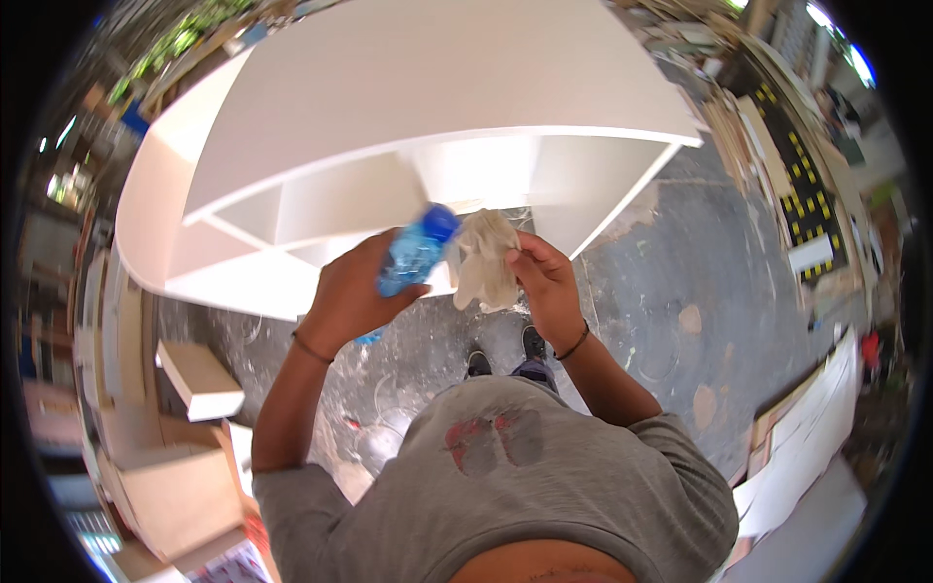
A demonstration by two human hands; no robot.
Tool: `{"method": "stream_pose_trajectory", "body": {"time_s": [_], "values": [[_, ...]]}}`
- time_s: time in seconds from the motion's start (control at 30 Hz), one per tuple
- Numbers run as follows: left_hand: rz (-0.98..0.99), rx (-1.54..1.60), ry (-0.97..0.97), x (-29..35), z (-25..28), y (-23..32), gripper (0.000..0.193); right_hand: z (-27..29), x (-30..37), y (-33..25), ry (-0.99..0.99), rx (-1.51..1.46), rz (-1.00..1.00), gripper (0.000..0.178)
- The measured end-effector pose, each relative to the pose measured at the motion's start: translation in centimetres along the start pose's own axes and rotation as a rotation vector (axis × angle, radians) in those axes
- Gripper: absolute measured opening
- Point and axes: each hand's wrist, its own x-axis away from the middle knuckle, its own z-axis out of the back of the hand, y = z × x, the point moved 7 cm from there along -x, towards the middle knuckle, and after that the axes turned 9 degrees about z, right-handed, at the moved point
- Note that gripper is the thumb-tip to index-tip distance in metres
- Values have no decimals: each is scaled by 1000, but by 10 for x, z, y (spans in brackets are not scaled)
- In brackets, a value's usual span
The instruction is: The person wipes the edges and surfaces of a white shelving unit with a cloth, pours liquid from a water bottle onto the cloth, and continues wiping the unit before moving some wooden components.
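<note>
A blue plastic bottle (412, 259) with a darker blue cap is gripped in my left hand (354, 283), tilted with its cap up and toward the right. Close beside it, a crumpled off-white cloth (487, 260) hangs from the pinched fingers of my right hand (546, 288). Bottle and cloth nearly meet; I cannot tell if they touch. Both hands are held in front of a white cabinet (457, 73) with open compartments and a rounded left end. The bottle is blurred by motion.
My feet (505, 355) stand on a stained grey concrete floor (680, 311). Cardboard boxes (180, 486) and a pale block-shaped piece (201, 381) lie at the left. White sheets (802, 437) lean at the lower right. Stacked boards (743, 146) line the right side.
</note>
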Motion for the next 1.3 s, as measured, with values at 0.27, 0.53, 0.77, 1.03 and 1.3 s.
{"method": "stream_pose_trajectory", "body": {"time_s": [0.27, 0.53, 0.77, 1.03, 1.3], "values": [[-1, 483, 527, -41, 122, -9, 46, 115, -56, -56, 579, 788, 798, 49], [-14, 541, 774, -151, 169, -58, 62, 96, -106, -36, 618, 1103, 944, 68], [65, 728, 809, -174, 139, -87, 60, 159, -110, -81, 846, 1020, 936, 56], [163, 807, 662, -184, 99, -94, 60, 179, -110, -94, 879, 1001, 831, 49], [157, 876, 630, -189, 91, -98, 61, 138, -110, -60, 681, 963, 983, 51]]}}
